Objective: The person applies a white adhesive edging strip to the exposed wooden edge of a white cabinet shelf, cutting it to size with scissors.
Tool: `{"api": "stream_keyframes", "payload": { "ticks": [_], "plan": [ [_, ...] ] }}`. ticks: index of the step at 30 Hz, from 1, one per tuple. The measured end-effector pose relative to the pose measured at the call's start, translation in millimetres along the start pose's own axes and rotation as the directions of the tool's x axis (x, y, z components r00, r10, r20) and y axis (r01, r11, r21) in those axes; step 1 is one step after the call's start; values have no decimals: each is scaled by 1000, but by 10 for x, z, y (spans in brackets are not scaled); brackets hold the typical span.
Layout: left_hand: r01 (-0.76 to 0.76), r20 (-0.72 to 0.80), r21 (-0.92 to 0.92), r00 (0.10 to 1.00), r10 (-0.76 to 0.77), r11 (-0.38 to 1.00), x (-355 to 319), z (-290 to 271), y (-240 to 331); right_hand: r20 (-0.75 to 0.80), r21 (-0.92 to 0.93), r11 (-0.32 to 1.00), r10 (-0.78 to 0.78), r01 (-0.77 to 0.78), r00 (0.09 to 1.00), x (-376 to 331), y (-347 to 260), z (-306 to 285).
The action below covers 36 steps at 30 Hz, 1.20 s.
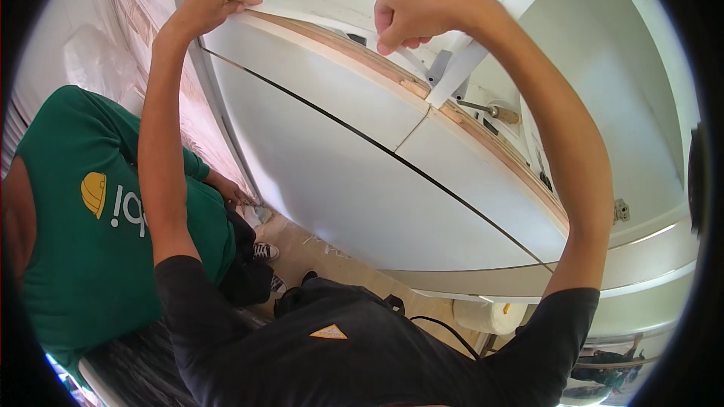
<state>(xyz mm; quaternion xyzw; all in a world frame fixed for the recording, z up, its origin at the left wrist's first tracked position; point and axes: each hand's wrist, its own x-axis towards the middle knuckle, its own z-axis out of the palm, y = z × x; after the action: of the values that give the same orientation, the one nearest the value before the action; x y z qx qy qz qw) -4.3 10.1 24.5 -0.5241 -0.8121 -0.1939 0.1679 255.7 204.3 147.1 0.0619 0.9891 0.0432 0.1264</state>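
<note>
At the far left end of a white cabinet front (324, 68) with a bare wood top edge (392, 73), my left hand (211, 7) has its fingers pressed together against the corner. Whatever lies under those fingertips is hidden. My right hand (415, 13) is bent over the opening behind the same edge. Its fingers are closed on a thin white strip (409, 59), which runs down toward a grey fitting (439, 67) beside a white upright divider (456, 74). Right of the divider, a wooden-handled tool (504, 114) with a metal shaft lies inside the cabinet.
A person in a green top (105, 203) sits or crouches close on my left. White lower panels (332, 181) with a dark gap fill the middle. A metal hinge (621, 211) is fixed at the right. Below stand a white roll (489, 316) and a black cable (445, 325).
</note>
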Motion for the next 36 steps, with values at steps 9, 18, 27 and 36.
{"api": "stream_keyframes", "payload": {
  "ticks": [9,18,27,36],
  "plan": [
    [-33,-14,-29,999,33,999,19,10,-137,-47,-115,993,-26,20,999,101,11,225],
    [71,102,-49,993,-65,996,92,-103,47,-52,-213,977,-10,-2,999,153,-1,349],
    [-258,-318,-213,930,183,942,-501,-421,489,-706,-127,936,-317,328,634,-544,-34,461],
    [-192,206,-672,879,429,715,-1125,296,2772,-754,-285,940,-342,189,560,-2167,-134,1467]
  ]
}}
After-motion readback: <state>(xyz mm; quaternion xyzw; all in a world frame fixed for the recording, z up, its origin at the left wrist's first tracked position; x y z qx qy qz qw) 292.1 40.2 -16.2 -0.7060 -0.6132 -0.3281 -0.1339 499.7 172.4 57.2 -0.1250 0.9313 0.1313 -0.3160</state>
